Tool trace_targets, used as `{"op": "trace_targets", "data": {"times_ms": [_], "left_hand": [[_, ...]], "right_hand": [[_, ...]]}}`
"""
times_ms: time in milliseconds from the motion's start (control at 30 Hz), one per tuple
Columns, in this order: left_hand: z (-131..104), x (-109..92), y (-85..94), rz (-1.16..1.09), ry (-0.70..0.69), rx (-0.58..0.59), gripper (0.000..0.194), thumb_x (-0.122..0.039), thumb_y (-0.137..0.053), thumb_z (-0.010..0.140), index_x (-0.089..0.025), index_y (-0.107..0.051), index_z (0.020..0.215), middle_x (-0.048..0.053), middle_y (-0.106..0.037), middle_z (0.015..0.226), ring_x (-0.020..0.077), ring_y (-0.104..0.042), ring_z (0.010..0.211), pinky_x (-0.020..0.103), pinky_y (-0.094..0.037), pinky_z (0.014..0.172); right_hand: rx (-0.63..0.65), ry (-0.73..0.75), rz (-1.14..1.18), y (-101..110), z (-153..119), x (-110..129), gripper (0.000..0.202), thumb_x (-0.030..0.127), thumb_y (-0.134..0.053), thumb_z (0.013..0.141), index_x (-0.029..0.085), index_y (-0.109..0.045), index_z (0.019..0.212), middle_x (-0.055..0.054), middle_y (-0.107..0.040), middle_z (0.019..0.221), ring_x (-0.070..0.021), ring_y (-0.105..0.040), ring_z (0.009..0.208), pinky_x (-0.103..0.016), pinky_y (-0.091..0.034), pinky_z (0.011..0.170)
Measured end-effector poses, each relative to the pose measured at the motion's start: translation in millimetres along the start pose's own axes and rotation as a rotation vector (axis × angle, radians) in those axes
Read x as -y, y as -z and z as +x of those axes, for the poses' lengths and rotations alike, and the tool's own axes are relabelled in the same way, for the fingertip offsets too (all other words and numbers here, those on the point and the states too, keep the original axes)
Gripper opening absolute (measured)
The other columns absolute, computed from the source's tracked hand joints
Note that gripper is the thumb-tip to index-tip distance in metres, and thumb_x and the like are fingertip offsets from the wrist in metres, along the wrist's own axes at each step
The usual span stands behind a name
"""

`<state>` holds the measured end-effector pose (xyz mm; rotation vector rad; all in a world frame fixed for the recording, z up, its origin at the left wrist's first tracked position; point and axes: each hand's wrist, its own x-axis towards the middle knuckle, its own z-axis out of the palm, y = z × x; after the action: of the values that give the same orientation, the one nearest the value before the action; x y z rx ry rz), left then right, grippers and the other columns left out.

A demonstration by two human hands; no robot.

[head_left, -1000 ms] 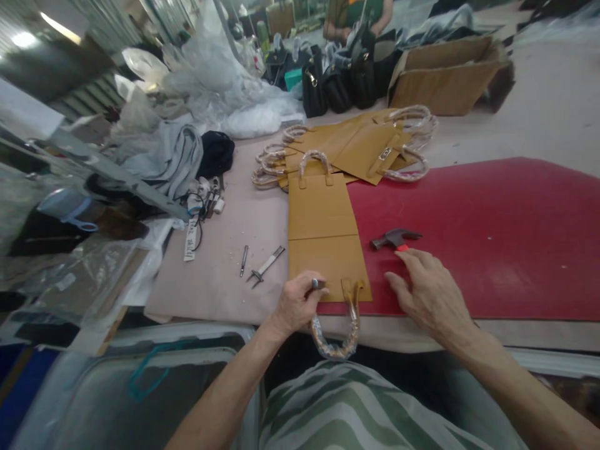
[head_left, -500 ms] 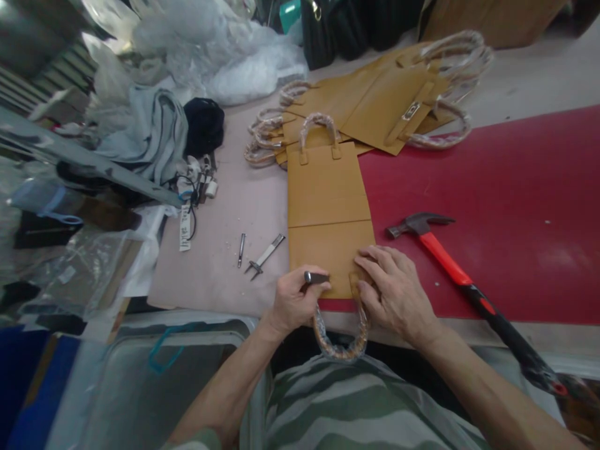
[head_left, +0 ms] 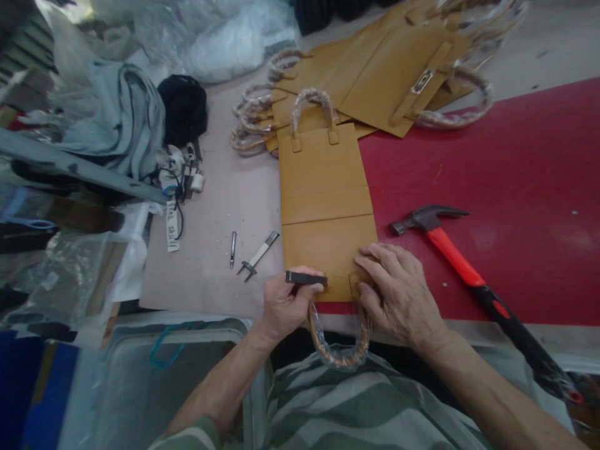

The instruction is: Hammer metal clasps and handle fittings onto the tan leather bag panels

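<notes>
A tan leather bag panel (head_left: 323,200) lies flat in front of me, with a plastic-wrapped handle at each end. My left hand (head_left: 285,303) pinches a short dark metal bar-shaped tool (head_left: 302,278), laid low over the panel's near left part, beside the near handle (head_left: 340,359). The tool's working tip is hidden by my fingers. My right hand (head_left: 398,290) rests on the panel's near right corner, fingers stretched out over the leather and thumb beside the handle tab (head_left: 354,284). That near handle hangs past the table edge toward my body.
A claw hammer (head_left: 450,256) lies on the red sheet (head_left: 515,187) at right. Small calipers (head_left: 257,255) and a thin metal rod (head_left: 233,250) lie at left. More tan bag pieces (head_left: 375,81) are piled behind. Clothes (head_left: 126,119) and plastic wrap (head_left: 225,44) fill the back left.
The dark tool in my left hand has tipped and now shows more of its length, pointing left. My right hand stays on the panel. The whole view has shifted slightly.
</notes>
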<state>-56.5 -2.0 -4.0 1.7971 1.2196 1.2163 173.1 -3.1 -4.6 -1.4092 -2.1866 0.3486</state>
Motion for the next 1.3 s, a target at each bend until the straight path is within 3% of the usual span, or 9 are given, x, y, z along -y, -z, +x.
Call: {"op": "trace_targets", "data": {"times_ms": [200, 400, 567, 633, 800, 1300], "left_hand": [[0, -1, 1.8, -0.033, -0.038, 0.01, 0.013, -0.011, -0.073, 0.087, -0.016, -0.069, 0.098, 0.008, -0.079, 0.092, 0.0188, -0.078, 0.086, 0.029, -0.065, 0.082], [-8, -2, 1.4, 0.066, -0.246, 0.094, 0.026, -0.007, -0.07, 0.087, -0.018, -0.067, 0.11, 0.011, -0.079, 0.102, 0.0212, -0.077, 0.098, 0.032, -0.065, 0.086], [-11, 1, -2.5, -0.072, 0.049, -0.077, 0.013, -0.014, -0.069, 0.091, -0.018, -0.066, 0.103, 0.006, -0.077, 0.096, 0.0187, -0.077, 0.089, 0.033, -0.065, 0.084], [-10, 2, -3.4, -0.1, 0.094, -0.097, 0.011, -0.017, -0.069, 0.091, -0.018, -0.067, 0.101, 0.006, -0.077, 0.094, 0.0186, -0.077, 0.087, 0.033, -0.065, 0.084], [-6, -1, -5.7, -0.071, 0.055, -0.014, 0.009, -0.019, -0.072, 0.089, -0.017, -0.068, 0.097, 0.007, -0.078, 0.092, 0.0191, -0.077, 0.086, 0.03, -0.065, 0.082], [7, -8, -13.9, 0.032, -0.039, 0.027, 0.007, -0.016, -0.072, 0.088, -0.017, -0.071, 0.095, 0.005, -0.079, 0.09, 0.0166, -0.077, 0.083, 0.025, -0.063, 0.079]], "right_hand": [[0.0, -0.005, 0.005, -1, 0, -1, 0.033, 0.025, -0.054, 0.09, 0.015, -0.061, 0.121, -0.017, -0.06, 0.133, -0.0365, -0.049, 0.126, -0.056, -0.039, 0.108], [0.003, -0.011, 0.002, -1, -1, -1, 0.034, 0.025, -0.054, 0.09, 0.017, -0.06, 0.122, -0.015, -0.059, 0.135, -0.0359, -0.047, 0.128, -0.056, -0.039, 0.108], [0.001, -0.013, -0.002, -1, -1, 0, 0.034, 0.025, -0.054, 0.09, 0.017, -0.06, 0.123, -0.015, -0.06, 0.134, -0.0357, -0.048, 0.127, -0.055, -0.038, 0.108], [-0.001, -0.018, 0.005, -1, 0, 1, 0.035, 0.025, -0.054, 0.089, 0.018, -0.06, 0.123, -0.015, -0.06, 0.134, -0.0355, -0.048, 0.127, -0.055, -0.039, 0.108], [-0.005, -0.014, 0.009, 0, 0, 1, 0.034, 0.024, -0.054, 0.09, 0.016, -0.061, 0.122, -0.015, -0.061, 0.133, -0.0345, -0.049, 0.126, -0.055, -0.038, 0.11], [0.0, -0.015, -0.008, 1, -1, 2, 0.035, 0.024, -0.054, 0.09, 0.014, -0.063, 0.122, -0.015, -0.06, 0.134, -0.0347, -0.048, 0.127, -0.054, -0.037, 0.112]]}}
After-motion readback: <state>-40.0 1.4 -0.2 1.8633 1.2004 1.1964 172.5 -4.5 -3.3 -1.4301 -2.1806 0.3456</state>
